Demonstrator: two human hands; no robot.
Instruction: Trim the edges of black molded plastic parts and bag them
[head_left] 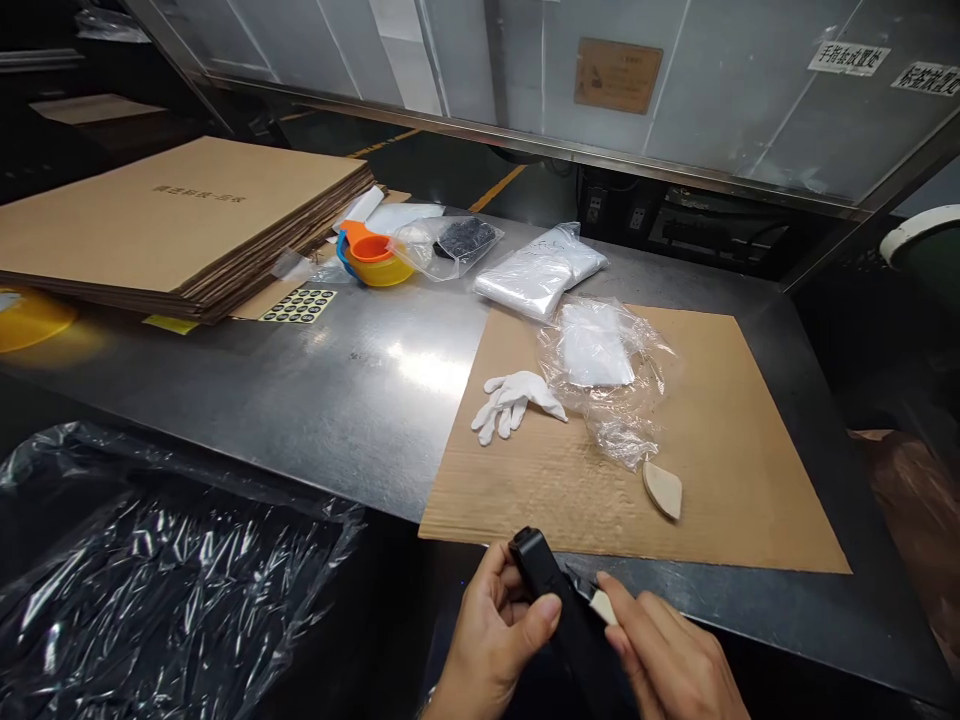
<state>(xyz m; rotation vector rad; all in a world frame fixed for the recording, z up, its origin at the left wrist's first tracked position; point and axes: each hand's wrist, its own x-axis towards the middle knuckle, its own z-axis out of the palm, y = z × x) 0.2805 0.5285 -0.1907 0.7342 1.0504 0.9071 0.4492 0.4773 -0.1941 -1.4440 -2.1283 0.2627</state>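
At the bottom edge, my left hand (491,635) is closed around a black oblong device (551,590), thumb pressed on its side. My right hand (667,655) touches the device's right side, fingers pinched on a small white piece (602,606). Both hands hover just in front of the near edge of a brown cardboard sheet (735,470) on the metal table (337,390). On the sheet lie a white glove (514,400), a crumpled clear plastic bag (607,370) with white material inside, and a small beige wedge-shaped pad (663,489).
A stack of flat cardboard sheets (180,215) fills the table's far left. Orange and yellow tape rolls (373,258), bags of white and black items (540,268), and a sticker sheet (300,305) sit at the back. A black plastic-lined bin (150,580) is at lower left.
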